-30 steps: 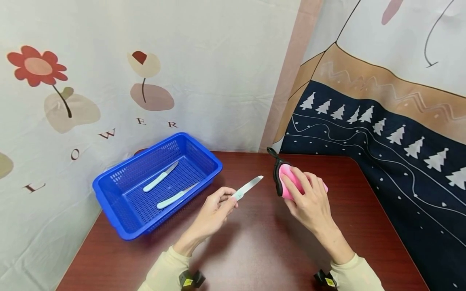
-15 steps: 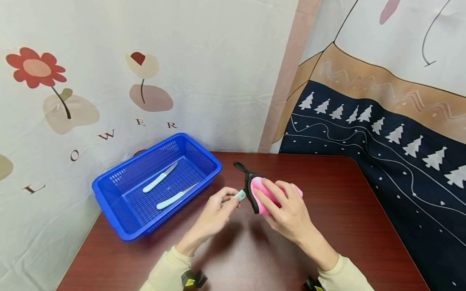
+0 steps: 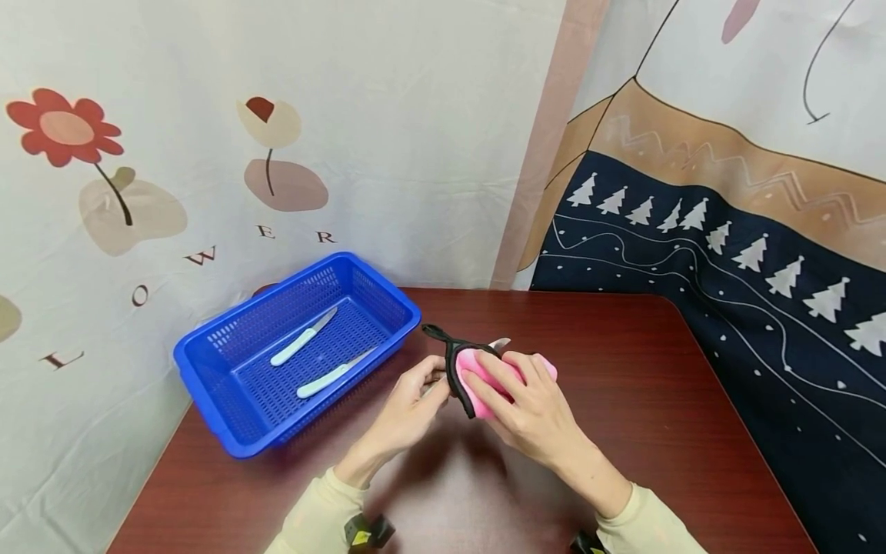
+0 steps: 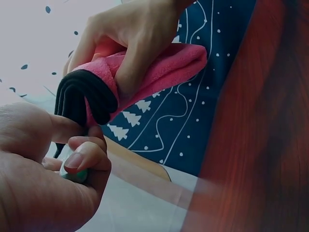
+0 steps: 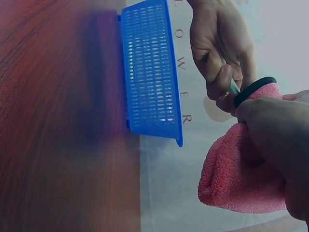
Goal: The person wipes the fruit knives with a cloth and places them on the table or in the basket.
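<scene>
A small steel-bladed knife with a pale green handle (image 3: 500,343) is gripped by its handle in the left hand (image 3: 404,409), above the middle of the dark red wooden table (image 3: 664,400). The right hand (image 3: 533,412) clamps a folded pink, black-edged cloth (image 3: 477,377) around the blade, leaving only the tip showing. Near the table's left edge, a blue perforated plastic basket (image 3: 208,362) holds two more pale-handled knives (image 3: 303,337).
</scene>
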Available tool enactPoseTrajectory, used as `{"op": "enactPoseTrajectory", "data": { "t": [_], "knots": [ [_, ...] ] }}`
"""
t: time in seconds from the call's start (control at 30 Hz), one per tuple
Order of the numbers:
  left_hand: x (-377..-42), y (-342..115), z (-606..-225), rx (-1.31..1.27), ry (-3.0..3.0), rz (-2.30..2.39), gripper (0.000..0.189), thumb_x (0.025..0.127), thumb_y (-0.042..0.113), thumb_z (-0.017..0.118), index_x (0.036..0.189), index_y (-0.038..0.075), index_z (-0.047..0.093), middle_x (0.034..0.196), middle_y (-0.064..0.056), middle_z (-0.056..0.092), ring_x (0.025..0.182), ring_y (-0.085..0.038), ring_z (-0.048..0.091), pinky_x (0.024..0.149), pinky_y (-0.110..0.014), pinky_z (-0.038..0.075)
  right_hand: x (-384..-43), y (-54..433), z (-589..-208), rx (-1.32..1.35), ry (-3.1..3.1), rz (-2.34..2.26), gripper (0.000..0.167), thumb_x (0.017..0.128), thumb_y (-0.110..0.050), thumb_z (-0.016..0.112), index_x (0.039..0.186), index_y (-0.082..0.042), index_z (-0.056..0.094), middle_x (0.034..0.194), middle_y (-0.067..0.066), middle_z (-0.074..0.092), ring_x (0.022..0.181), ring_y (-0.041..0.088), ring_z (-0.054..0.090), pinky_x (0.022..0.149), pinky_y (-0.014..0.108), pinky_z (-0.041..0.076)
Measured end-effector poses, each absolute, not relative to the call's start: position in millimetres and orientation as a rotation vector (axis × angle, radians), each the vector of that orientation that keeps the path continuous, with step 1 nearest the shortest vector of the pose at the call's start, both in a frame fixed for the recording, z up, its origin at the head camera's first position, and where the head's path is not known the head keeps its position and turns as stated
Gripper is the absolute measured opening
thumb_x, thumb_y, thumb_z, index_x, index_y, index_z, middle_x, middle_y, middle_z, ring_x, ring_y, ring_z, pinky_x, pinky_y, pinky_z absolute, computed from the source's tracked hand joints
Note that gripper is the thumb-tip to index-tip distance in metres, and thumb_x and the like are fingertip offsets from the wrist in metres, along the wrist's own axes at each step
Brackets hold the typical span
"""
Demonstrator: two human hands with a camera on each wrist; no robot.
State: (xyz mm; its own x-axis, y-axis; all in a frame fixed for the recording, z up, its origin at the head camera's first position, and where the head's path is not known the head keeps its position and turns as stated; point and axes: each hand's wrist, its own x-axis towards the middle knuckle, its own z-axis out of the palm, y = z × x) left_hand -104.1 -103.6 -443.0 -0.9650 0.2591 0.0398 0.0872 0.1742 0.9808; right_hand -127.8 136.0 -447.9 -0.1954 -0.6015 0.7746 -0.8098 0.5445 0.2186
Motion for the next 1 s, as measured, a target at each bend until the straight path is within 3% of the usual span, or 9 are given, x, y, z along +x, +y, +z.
{"op": "enactPoseTrajectory", "data": {
  "t": [0.27,0.5,0.6,0.73,1.0],
  "knots": [
    [-103.5,-104.4,-442.9,0.366,2.270,1.931,0.021,0.117,0.017,0.056,0.125,0.001,0.067,0.105,-0.023,0.070,0.074,-0.007,0.058,0.062,-0.020,0.044,-131.6,140.3,-446.7,1.084,-1.947,0.288,0.039,0.114,-0.031,0.058,0.144,-0.014,0.076,0.142,0.017,0.074,0.105,0.038,0.064,0.080,0.052,0.054],
    [-103.1,-105.1,-444.1,0.362,2.252,1.959,0.017,0.116,0.016,0.058,0.122,0.002,0.066,0.095,-0.007,0.066,0.064,-0.004,0.047,0.056,-0.019,0.037,-137.8,150.8,-447.8,1.028,-1.971,0.273,0.040,0.114,-0.033,0.058,0.143,-0.013,0.077,0.142,0.018,0.074,0.107,0.040,0.065,0.081,0.052,0.055],
    [-102.7,-105.8,-444.8,0.358,2.250,1.962,0.016,0.115,0.014,0.058,0.122,0.003,0.067,0.095,-0.006,0.066,0.063,-0.004,0.046,0.056,-0.019,0.036,-139.3,157.6,-447.6,1.007,-2.018,0.262,0.045,0.102,-0.028,0.076,0.145,-0.014,0.075,0.144,0.018,0.073,0.110,0.041,0.064,0.084,0.053,0.057],
    [-102.2,-106.3,-445.7,0.356,2.247,1.967,0.016,0.115,0.012,0.057,0.123,0.004,0.067,0.096,-0.005,0.066,0.064,-0.005,0.046,0.056,-0.018,0.035,-140.7,165.7,-445.6,0.973,-2.070,0.248,0.076,0.077,-0.023,0.098,0.148,-0.014,0.073,0.147,0.019,0.071,0.113,0.042,0.063,0.088,0.055,0.058],
    [-101.5,-106.6,-446.5,0.365,2.266,1.966,0.015,0.114,0.012,0.058,0.122,0.006,0.068,0.096,-0.004,0.067,0.066,-0.005,0.047,0.058,-0.018,0.036,-145.9,178.7,-444.0,0.936,-2.086,0.261,0.075,0.075,-0.019,0.097,0.146,-0.012,0.074,0.146,0.022,0.071,0.112,0.043,0.063,0.087,0.054,0.057]
  ]
}}
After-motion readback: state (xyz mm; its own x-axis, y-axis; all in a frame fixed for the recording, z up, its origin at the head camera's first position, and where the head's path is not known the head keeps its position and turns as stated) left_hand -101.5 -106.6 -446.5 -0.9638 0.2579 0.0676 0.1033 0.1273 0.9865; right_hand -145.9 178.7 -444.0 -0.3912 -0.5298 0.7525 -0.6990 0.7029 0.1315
